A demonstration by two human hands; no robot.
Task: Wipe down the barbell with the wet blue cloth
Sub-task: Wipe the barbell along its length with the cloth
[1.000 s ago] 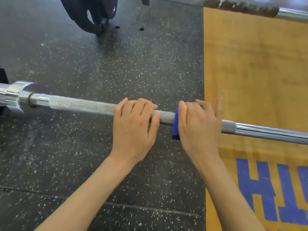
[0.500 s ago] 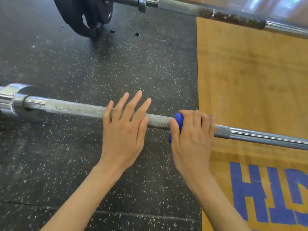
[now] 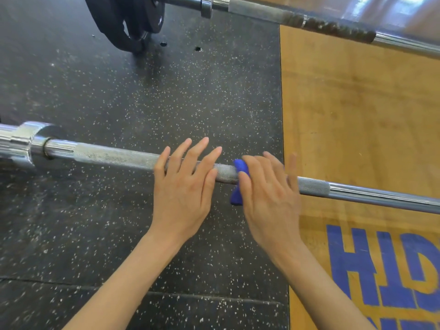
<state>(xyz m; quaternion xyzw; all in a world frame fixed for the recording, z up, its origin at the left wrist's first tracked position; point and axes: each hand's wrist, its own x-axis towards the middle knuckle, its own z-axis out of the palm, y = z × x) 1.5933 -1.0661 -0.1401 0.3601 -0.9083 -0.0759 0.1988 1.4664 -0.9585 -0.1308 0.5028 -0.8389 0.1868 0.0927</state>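
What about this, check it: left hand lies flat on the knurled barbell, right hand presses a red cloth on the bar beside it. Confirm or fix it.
One thing is wrong: the cloth is blue, not red, as the head view shows. Otherwise it holds: the left hand lies flat on the knurled barbell, and the right hand presses the cloth onto the bar beside it.

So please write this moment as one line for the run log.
left hand flat on barbell | right hand pressing blue cloth on barbell | wiping underway
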